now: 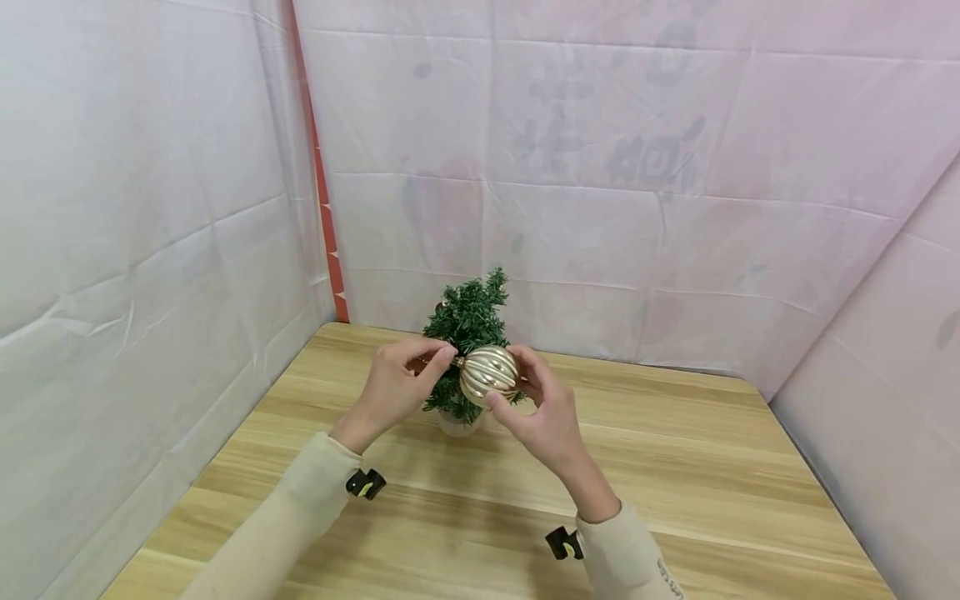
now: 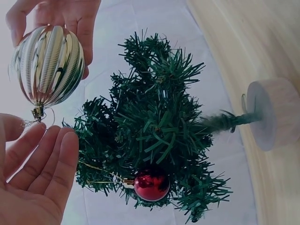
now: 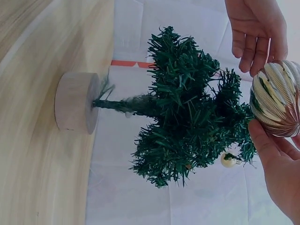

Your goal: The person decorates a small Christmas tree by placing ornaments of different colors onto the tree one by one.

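Note:
A large ribbed gold Christmas ball (image 1: 490,372) is held up in front of a small artificial Christmas tree (image 1: 471,312). My right hand (image 1: 547,408) grips the ball's rounded side between thumb and fingers. With thumb and fingertips, my left hand (image 1: 393,383) pinches the thin hanging string by the ball's metal cap (image 2: 38,111). The tree stands upright on a round pale base (image 2: 276,115). In the left wrist view a shiny red ball (image 2: 152,184) hangs from a branch on a gold string. A small gold ball (image 3: 228,160) shows near the treetop in the right wrist view.
The tree stands on a wood-grain table (image 1: 675,467), toward its back edge. Pale fabric walls (image 1: 600,167) enclose the table at the back and both sides. A red strip (image 1: 326,217) runs down the back left corner.

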The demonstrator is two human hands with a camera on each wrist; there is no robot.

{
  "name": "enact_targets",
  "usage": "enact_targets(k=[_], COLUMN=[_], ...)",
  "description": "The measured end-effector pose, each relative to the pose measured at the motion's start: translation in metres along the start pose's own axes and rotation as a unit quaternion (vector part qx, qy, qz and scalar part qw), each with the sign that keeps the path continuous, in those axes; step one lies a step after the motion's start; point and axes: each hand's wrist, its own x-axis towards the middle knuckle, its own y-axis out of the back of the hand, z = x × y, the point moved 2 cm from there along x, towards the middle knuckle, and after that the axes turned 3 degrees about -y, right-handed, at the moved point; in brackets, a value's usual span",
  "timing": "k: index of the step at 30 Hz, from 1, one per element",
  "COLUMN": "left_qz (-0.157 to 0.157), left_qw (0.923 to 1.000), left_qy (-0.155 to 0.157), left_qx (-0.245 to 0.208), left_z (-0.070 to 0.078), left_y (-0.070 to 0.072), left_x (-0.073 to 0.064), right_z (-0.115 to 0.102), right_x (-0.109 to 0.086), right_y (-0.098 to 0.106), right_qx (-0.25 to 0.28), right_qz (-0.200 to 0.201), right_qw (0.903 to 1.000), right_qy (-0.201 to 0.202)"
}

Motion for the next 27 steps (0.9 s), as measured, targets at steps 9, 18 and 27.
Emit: enact_targets(k=[9,18,27], left_qz=[-0.005,-0.015,-0.006], left_qw=[1.0000,0.9999,0.9999], left_qy=[-0.004,0.002,-0.006], left_qx=[-0.003,0.000,0.012], left_z=[-0.004,-0.005,-0.007], left_y=[-0.002,-0.004,-0.005], left_x=[-0.003,-0.003,-0.002], right_z=[-0.018,-0.015,-0.017], right_x=[0.003,0.003,0.003], right_y=[0.002,0.003,0.005], right_qx=[0.005,0.023,0.026], right_qz=[0.013,0.028,0.031], right_qw=[0.9999,0.9993,0.9991], right_qy=[-0.005,-0.004,-0.010])
